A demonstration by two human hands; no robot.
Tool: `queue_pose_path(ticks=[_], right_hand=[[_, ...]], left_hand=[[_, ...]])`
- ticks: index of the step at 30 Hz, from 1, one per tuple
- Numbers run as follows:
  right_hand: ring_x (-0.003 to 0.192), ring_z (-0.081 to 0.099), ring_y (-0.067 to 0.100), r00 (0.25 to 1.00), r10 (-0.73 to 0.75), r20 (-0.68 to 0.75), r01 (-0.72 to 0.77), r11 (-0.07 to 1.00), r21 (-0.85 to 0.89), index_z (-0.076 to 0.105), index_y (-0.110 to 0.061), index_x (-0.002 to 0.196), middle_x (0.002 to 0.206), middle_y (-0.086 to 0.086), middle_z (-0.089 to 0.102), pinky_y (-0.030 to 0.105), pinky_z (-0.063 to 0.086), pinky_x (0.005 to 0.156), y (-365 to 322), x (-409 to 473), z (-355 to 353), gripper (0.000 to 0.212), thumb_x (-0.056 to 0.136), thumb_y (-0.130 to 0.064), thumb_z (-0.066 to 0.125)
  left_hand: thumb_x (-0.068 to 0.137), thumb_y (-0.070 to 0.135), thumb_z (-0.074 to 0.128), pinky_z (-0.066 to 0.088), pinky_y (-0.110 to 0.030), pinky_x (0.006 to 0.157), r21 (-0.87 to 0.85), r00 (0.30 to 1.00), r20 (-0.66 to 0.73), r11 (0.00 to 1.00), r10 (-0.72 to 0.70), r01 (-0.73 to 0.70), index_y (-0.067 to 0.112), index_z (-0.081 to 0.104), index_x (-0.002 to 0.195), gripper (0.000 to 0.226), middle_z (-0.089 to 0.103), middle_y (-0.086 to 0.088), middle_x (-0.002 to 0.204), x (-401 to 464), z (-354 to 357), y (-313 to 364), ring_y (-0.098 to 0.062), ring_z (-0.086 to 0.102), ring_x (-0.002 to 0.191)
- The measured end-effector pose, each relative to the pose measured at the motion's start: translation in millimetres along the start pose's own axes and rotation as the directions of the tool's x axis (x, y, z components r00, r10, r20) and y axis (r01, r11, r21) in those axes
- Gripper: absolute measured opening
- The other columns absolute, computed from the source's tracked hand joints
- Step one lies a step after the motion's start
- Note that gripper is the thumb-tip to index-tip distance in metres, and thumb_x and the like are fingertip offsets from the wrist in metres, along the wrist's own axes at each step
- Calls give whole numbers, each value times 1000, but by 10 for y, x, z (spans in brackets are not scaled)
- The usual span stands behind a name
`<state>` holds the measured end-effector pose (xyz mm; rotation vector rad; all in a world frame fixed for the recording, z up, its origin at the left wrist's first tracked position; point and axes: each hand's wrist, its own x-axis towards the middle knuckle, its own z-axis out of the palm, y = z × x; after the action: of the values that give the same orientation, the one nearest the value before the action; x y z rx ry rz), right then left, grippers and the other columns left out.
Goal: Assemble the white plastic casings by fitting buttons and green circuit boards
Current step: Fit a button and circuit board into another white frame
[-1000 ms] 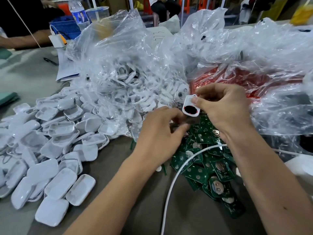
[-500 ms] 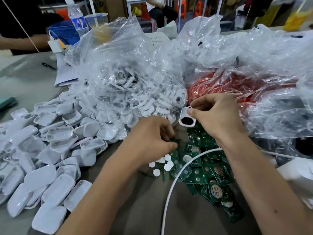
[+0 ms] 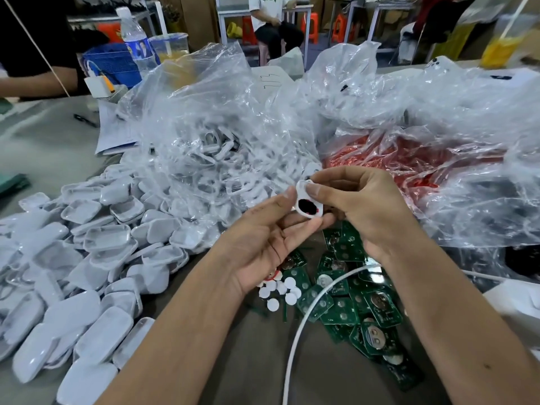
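No writing is legible. The right hand [image 3: 362,211] pinches a white casing [image 3: 309,203] by its top; the left hand [image 3: 268,238], fingers nearly straight, touches it from below. Beneath both hands lie green boards [image 3: 344,299] and white buttons [image 3: 280,290].

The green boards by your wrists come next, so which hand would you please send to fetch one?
Left. The right hand pinches the casing, while the left hand only props it with straight fingers, so it can let go and drop to the boards.
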<state>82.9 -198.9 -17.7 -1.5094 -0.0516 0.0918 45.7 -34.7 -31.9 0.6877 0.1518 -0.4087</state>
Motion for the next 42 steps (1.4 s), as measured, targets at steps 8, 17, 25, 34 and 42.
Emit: queue_pose_path(ticks=[8,17,25,34,42], right_hand=[[67,70,8,977,-165,-134,116,943,-311,78,-17,88,81,-1,77,26,58,66,-334,353,45,16,79,-29,86],[120,63,40,960,-246,-135,-85,203,-976,66,-2,123,129,20,66,39,52,93,-212,1579,379,29,95,-6,59],[120,63,45,927,-331,-174,-131,149,-980,65,0,124,130,23,64,44,54,92,-139,1616,353,35,91,-13,64],[51,44,13,795,-363,-487,-67,744,-665,49,-21,58,54,-7,44,25,37,54,-413,1152,329,6,63,-18,51],[51,34,17,908,-249,-338,117,924,-365,48,-16,51,54,8,40,29,28,52,-224,229,240,23,70,-4,54]], left_hand=[[75,5,78,65,-38,79,-313,994,108,950,23,12,3,54,130,60,61,-39,129,-14,-15,89,-45,73,103],[91,4,60,59,-43,93,-282,980,153,956,126,-79,0,55,142,51,65,-35,123,-24,3,127,-44,71,108],[83,-1,66,62,-40,90,-103,961,183,976,209,-192,-3,62,125,42,67,-30,126,-14,-90,124,-39,71,112],[70,-6,89,63,-41,86,741,942,128,601,311,-299,7,72,107,43,77,-19,104,1,-185,46,-29,76,94],[69,13,94,60,-33,69,985,909,143,30,392,-168,23,71,90,33,74,4,90,4,-157,-41,-11,70,78]])
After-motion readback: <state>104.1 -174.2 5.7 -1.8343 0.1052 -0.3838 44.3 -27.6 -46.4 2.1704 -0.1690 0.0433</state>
